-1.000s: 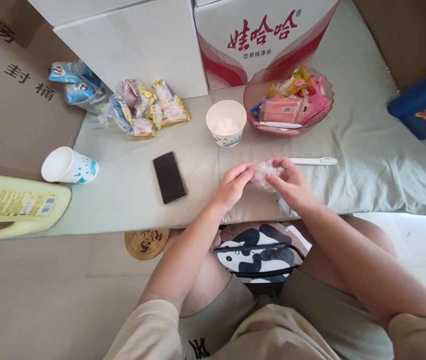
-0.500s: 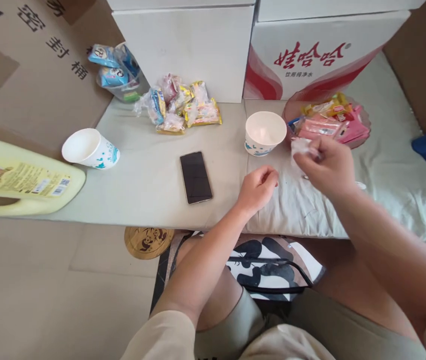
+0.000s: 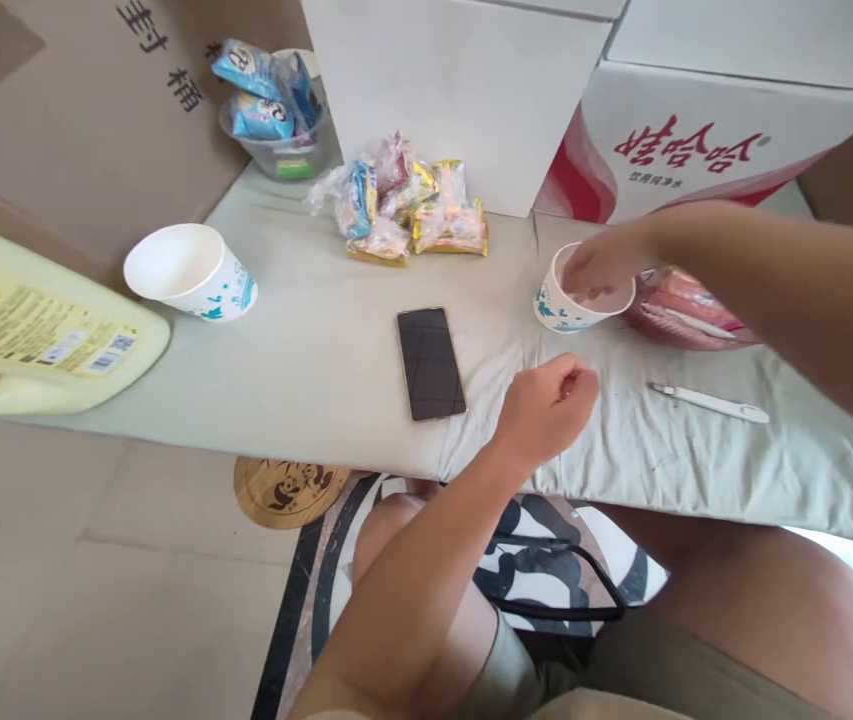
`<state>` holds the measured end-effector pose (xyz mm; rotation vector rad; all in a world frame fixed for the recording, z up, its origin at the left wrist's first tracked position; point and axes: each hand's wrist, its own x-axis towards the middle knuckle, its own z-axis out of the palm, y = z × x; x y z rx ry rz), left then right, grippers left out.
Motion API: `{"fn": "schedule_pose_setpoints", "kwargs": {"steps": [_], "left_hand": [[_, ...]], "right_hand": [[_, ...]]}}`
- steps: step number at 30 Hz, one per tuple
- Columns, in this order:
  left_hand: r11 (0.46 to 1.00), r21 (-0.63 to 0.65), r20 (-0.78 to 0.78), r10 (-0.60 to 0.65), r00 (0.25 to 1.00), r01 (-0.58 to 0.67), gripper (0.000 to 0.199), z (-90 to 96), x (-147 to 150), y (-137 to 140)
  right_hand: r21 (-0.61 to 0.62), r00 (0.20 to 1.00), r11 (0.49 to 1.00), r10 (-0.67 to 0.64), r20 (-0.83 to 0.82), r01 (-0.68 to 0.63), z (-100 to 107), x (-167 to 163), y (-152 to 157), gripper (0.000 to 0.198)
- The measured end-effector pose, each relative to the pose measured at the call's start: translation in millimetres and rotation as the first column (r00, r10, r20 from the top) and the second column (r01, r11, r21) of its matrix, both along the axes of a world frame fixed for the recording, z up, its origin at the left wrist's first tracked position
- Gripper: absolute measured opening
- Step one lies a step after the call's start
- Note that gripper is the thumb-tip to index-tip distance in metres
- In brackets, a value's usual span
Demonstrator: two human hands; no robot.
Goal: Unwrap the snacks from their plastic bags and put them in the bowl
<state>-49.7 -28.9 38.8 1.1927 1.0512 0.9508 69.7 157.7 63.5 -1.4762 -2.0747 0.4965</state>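
Note:
My right hand reaches over the rim of the right-hand paper cup, its fingers down inside. They are blurred and partly hidden, so I cannot tell what they hold. My left hand is curled into a loose fist just in front of that cup, with nothing visible in it. A pink clear bowl of wrapped snacks stands right of the cup, partly behind my right forearm. In front of the bowl lies a slim white-handled tool with a small metal tip.
A phone lies mid-table. Behind it is a pile of wrapped snacks. Another paper cup and a large yellow jug stand left. A clear tub with blue packets sits by white boxes at the back.
My right hand has moved left from in front of the pink bowl into the cup; the whitish piece in its fingers is out of sight. The white-handled tool is uncovered. The view has shifted.

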Motion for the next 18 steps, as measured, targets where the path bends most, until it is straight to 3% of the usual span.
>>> {"fn": "schedule_pose_setpoints", "kwargs": {"steps": [6,10,15,18], "left_hand": [[1.000,-0.029,0.025,-0.012,1.000,0.013,0.027,6.4,-0.5,4.7],[0.997,0.024,-0.057,-0.069,0.996,0.070,0.028,3.9,6.3,10.7],[0.993,0.064,-0.171,-0.083,0.982,0.096,0.020,3.0,5.7,11.3],[0.995,0.063,-0.176,-0.070,0.982,0.082,0.021,2.0,5.4,11.2]], "right_hand": [[-0.057,0.978,0.997,0.059,0.202,-0.048,9.1,-56.1,33.4,0.022],[-0.180,0.894,0.979,-0.004,0.448,0.094,8.4,-100.0,55.0,0.047],[-0.122,0.881,0.991,0.009,0.473,0.055,-6.0,-115.3,43.9,0.053],[-0.091,0.880,0.996,0.037,0.474,0.007,-8.0,-110.8,32.7,0.039]]}}
